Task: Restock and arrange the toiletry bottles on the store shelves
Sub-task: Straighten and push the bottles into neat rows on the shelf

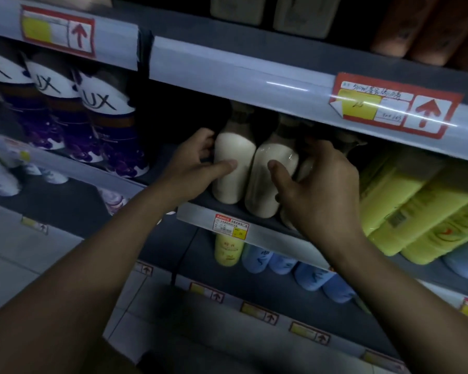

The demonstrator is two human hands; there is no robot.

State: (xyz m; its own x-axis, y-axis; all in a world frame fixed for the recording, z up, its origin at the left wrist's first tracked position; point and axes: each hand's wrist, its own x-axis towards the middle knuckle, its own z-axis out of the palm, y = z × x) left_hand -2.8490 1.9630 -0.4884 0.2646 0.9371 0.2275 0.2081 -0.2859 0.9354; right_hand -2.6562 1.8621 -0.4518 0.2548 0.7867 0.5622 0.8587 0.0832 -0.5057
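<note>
**Both hands on the cream bottles**

Two cream bottles with brown caps stand side by side on the middle shelf (227, 209), near its front edge. The left hand (197, 168) wraps the left cream bottle (231, 168), thumb across its front. The right hand (319, 184) curls round the right cream bottle (270, 182), thumb on its face. Purple LUX bottles (103, 125) stand to the left, yellow-green packs (416, 209) to the right.

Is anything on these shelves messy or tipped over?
Yes. The yellow-green refill packs at the right lie slumped on one another, not upright. The cream white bottles with brown caps stand straight, and nothing looks spilled.
</note>
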